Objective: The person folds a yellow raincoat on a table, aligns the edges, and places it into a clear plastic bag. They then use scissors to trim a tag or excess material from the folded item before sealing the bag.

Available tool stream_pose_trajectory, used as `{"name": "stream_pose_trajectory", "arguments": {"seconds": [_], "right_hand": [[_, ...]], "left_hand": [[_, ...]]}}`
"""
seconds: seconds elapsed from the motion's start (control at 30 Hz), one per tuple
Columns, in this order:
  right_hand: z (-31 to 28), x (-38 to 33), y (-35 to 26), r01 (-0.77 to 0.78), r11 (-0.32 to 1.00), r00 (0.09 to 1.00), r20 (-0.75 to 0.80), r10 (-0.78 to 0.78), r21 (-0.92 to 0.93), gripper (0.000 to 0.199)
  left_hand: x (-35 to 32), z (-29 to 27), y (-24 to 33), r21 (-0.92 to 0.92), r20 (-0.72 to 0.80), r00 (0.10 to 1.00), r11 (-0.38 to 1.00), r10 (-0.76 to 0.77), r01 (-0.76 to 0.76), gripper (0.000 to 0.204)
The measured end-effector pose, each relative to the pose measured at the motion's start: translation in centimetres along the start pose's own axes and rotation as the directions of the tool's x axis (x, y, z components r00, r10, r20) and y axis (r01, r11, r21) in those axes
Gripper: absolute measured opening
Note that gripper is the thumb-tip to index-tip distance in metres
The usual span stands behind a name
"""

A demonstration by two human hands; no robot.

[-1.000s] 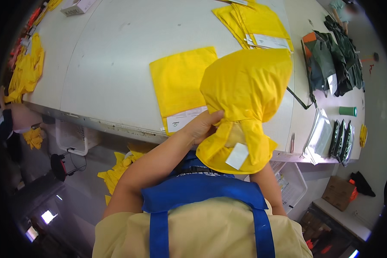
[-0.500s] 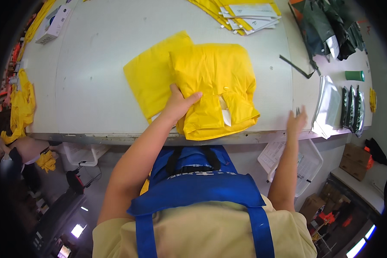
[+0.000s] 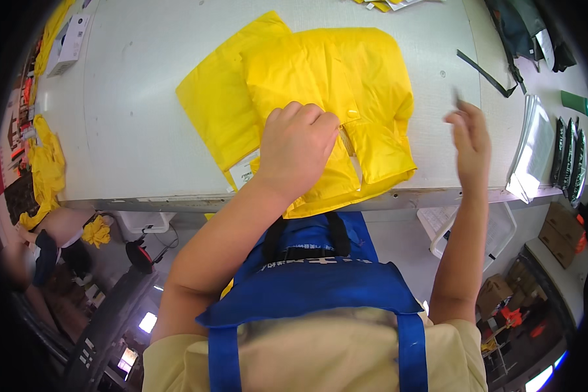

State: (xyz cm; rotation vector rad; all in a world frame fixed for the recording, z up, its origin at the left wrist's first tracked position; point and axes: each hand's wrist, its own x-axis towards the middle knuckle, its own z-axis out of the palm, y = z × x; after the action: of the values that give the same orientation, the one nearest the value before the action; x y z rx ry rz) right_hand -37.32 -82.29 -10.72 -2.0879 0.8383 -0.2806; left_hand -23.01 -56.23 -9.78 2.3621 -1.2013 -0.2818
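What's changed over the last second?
The yellow garment has come down onto the table, partly over the folded yellow piece. The right hand, earlier behind the garment, has moved off rightward and seems to hold a blurred dark tool. The left hand stays on the garment. The green roll and clear sleeves lie as before.

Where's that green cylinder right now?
In the head view, the green cylinder lies on the white table's right side, just beyond the dark packets and right of the clear plastic bags.
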Motion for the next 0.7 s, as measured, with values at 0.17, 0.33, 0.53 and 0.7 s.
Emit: {"name": "stream_pose_trajectory", "arguments": {"seconds": [0.17, 0.33, 0.53, 0.7], "right_hand": [[4.0, -0.3, -7.1, 0.148, 0.984, 0.912, 0.37, -0.176, 0.102, 0.026], [5.1, -0.5, -7.3, 0.076, 0.987, 0.901, 0.413, -0.129, 0.143, 0.026], [5.2, -1.4, -7.5, -0.004, 0.983, 0.88, 0.468, -0.083, 0.182, 0.026], [5.6, -1.3, -8.3, 0.026, 0.98, 0.859, 0.497, -0.123, 0.197, 0.025]], "left_hand": [[-0.3, -1.9, 1.2, -0.133, -0.075, 0.997, 0.991, 0.003, -0.013, 0.032], [-2.2, -2.3, 2.7, 0.004, -0.021, 0.998, 0.999, 0.052, -0.052, 0.034], [-2.9, -2.6, 1.7, -0.19, -0.256, 0.957, 0.963, 0.138, -0.189, 0.026], [-3.6, -2.1, 1.2, -0.168, -0.294, 0.934, 0.951, 0.204, -0.261, 0.028]]}}
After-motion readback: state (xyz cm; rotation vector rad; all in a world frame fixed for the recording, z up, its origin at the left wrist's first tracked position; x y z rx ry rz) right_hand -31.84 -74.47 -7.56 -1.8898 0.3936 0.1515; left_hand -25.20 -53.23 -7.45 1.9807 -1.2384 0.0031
